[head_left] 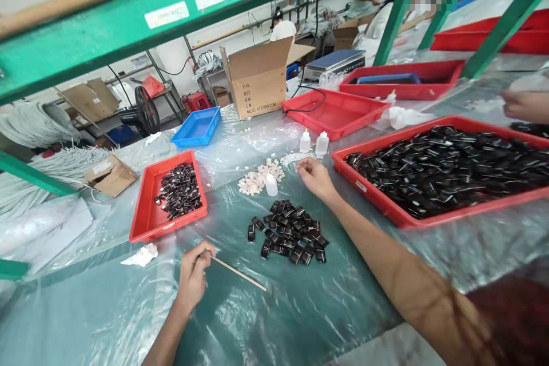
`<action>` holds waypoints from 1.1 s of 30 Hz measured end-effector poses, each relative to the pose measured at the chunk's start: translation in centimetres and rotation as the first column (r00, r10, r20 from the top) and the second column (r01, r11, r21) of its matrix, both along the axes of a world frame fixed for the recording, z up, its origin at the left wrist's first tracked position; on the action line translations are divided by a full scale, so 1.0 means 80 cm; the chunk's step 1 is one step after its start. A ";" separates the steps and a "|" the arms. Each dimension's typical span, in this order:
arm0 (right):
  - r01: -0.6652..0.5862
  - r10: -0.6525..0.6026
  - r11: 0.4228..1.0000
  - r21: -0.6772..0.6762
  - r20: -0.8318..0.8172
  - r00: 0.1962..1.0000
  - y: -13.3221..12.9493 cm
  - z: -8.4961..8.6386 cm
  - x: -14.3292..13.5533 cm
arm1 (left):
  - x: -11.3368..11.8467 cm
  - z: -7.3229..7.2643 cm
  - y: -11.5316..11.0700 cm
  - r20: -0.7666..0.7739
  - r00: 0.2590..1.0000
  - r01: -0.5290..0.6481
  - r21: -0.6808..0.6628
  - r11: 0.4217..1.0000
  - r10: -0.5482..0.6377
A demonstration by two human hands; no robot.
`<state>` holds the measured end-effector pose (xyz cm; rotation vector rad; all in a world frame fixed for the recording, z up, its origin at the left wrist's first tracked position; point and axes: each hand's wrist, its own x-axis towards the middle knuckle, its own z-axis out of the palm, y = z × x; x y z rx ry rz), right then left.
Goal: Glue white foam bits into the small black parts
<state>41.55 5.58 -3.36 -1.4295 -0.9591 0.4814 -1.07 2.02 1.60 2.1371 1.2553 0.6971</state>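
Observation:
My left hand (196, 274) is closed around the end of a thin wooden stick (239, 274), which points right and slightly down over the table. My right hand (315, 177) has its fingers pressed together beside a spread of small clear pieces (294, 158); whatever is between the fingertips is too small to make out. Between my hands lies a pile of black parts (291, 231). Behind that pile are small cream-coloured pieces (253, 181) with a small white bottle (271, 185) at their edge. Two more bottles (305, 142) (321, 143) stand behind my right hand.
A red tray (143, 206) of small dark parts is at left, a large red tray (373, 197) of black parts at right. Farther back are a blue tray (195, 127), a cardboard box (259, 80) and red trays. A green beam (107, 23) crosses above. Another person's hand (525, 106) is at far right.

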 end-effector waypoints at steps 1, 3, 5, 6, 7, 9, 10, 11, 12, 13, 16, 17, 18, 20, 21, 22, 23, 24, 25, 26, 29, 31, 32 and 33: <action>-0.007 0.008 1.000 -0.014 0.051 0.999 0.000 -0.002 -0.002 | 0.000 0.006 0.011 -0.029 0.999 -0.026 0.028 0.999 0.027; -0.044 0.050 0.998 -0.046 0.145 0.988 -0.001 -0.004 -0.010 | 0.000 0.023 0.041 -0.092 0.992 -0.081 0.093 0.992 0.090; -0.078 0.088 0.995 -0.054 0.225 0.970 -0.004 -0.003 -0.019 | 0.000 0.048 0.076 -0.151 0.973 -0.148 0.168 0.975 0.174; -0.094 0.105 0.994 -0.055 0.259 0.960 -0.005 -0.003 -0.022 | 0.001 0.061 0.093 -0.174 0.960 -0.183 0.204 0.962 0.220; -0.107 0.118 0.993 -0.053 0.290 0.950 -0.006 -0.003 -0.025 | 0.001 0.073 0.108 -0.193 0.947 -0.210 0.238 0.948 0.258; -0.128 0.136 0.991 -0.048 0.341 0.930 -0.007 -0.003 -0.028 | 0.003 0.093 0.128 -0.220 0.921 -0.246 0.308 0.919 0.321; -0.137 0.144 0.990 -0.046 0.362 0.921 -0.007 -0.004 -0.029 | 0.006 0.097 0.130 -0.227 0.912 -0.254 0.345 0.904 0.343; -0.147 0.152 0.988 -0.043 0.382 0.912 -0.007 -0.005 -0.030 | 0.010 0.098 0.128 -0.236 0.907 -0.246 0.377 0.893 0.349; -0.160 0.163 0.986 -0.042 0.401 0.902 -0.006 -0.005 -0.032 | 0.017 0.094 0.120 -0.249 0.908 -0.220 0.400 0.890 0.336; -0.177 0.178 0.983 -0.042 0.419 0.890 -0.005 -0.006 -0.034 | 0.025 0.085 0.109 -0.269 0.914 -0.177 0.411 0.894 0.304; -0.228 0.228 0.972 -0.058 0.467 0.854 -0.001 -0.010 -0.043 | 0.058 0.040 0.063 -0.372 0.922 0.030 0.343 0.939 0.106; -0.236 0.240 0.969 -0.070 0.478 0.845 0.001 -0.012 -0.047 | 0.070 0.023 0.048 -0.398 0.916 0.086 0.313 0.946 0.048; -0.236 0.247 0.968 -0.084 0.485 0.839 0.002 -0.014 -0.051 | 0.083 0.007 0.035 -0.413 0.911 0.123 0.294 0.948 0.010; -0.221 0.249 0.968 -0.116 0.489 0.836 0.004 -0.018 -0.058 | 0.105 -0.018 0.018 -0.428 0.903 0.162 0.267 0.950 -0.034; -0.211 0.249 0.968 -0.134 0.486 0.838 0.004 -0.019 -0.061 | 0.114 -0.026 0.014 -0.429 0.902 0.168 0.257 0.952 -0.044; -0.203 0.252 0.967 -0.152 0.480 0.840 0.003 -0.020 -0.064 | 0.120 -0.031 0.012 -0.427 0.903 0.172 0.247 0.954 -0.052; -0.200 0.258 0.965 -0.171 0.471 0.843 0.002 -0.020 -0.066 | 0.124 -0.033 0.011 -0.422 0.905 0.174 0.235 0.956 -0.060; -0.201 0.267 0.961 -0.188 0.460 0.847 0.001 -0.019 -0.068 | 0.124 -0.034 0.012 -0.413 0.908 0.176 0.222 0.959 -0.071; -0.209 0.280 0.957 -0.202 0.448 0.849 -0.001 -0.017 -0.070 | 0.121 -0.033 0.013 -0.400 0.913 0.179 0.207 0.962 -0.083; -0.225 0.296 0.952 -0.208 0.436 0.850 -0.003 -0.014 -0.071 | 0.115 -0.031 0.013 -0.383 0.919 0.180 0.192 0.965 -0.095; -0.301 0.352 0.935 -0.186 0.403 0.845 -0.014 0.003 -0.081 | 0.085 -0.024 0.006 -0.304 0.946 0.160 0.145 0.976 -0.111; -0.367 0.400 0.916 -0.160 0.389 0.830 -0.026 0.019 -0.094 | 0.059 -0.021 -0.003 -0.232 0.967 0.134 0.104 0.985 -0.107; -0.405 0.430 0.902 -0.148 0.384 0.817 -0.035 0.028 -0.103 | 0.046 -0.021 -0.008 -0.194 0.976 0.119 0.080 0.990 -0.102; -0.448 0.464 0.884 -0.135 0.378 0.801 -0.044 0.037 -0.114 | 0.035 -0.021 -0.013 -0.155 0.984 0.101 0.058 0.993 -0.091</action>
